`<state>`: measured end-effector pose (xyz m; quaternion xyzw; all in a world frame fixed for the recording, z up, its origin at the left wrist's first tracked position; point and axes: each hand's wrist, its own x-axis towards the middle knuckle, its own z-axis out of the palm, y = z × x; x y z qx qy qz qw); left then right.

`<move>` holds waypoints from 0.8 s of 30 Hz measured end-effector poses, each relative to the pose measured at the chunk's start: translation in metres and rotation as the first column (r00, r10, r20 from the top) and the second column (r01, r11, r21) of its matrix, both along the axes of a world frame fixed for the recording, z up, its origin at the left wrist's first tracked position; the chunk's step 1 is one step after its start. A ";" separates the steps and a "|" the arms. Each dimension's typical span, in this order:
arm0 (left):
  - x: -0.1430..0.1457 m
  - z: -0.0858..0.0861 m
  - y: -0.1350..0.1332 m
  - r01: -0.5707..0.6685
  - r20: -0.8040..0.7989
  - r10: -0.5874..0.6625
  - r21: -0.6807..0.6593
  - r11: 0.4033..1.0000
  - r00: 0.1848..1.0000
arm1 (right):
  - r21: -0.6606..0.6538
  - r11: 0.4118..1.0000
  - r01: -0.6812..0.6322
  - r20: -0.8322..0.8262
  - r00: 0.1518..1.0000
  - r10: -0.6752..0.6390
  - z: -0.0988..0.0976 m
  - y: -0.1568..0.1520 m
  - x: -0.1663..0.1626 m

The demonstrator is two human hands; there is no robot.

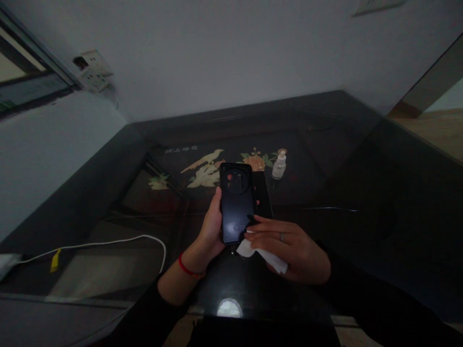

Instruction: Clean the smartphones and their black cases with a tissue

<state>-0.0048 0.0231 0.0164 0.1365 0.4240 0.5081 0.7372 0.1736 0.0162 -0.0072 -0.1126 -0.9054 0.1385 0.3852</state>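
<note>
A dark phone, its back with a round camera ring facing up, is held by its left edge in my left hand. The thumb lies along that side; the other fingers are hidden beneath it. My right hand pinches a folded white tissue at the phone's lower right corner, fingertips at the phone's edge. Partly behind the phone, a dark flat slab lies on the table. A small clear bottle with a white dropper top stands upright beyond my right hand.
The dark glossy table carries an inlaid bird and flower picture. A white cable with a yellow tag curves across the left side. Walls border the table at the back and left, with sockets at upper left.
</note>
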 end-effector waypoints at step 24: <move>0.004 -0.009 -0.009 0.218 -0.066 -0.235 -0.192 0.957 0.970 | 0.032 0.997 0.069 0.108 0.992 -0.072 0.007 0.022 0.021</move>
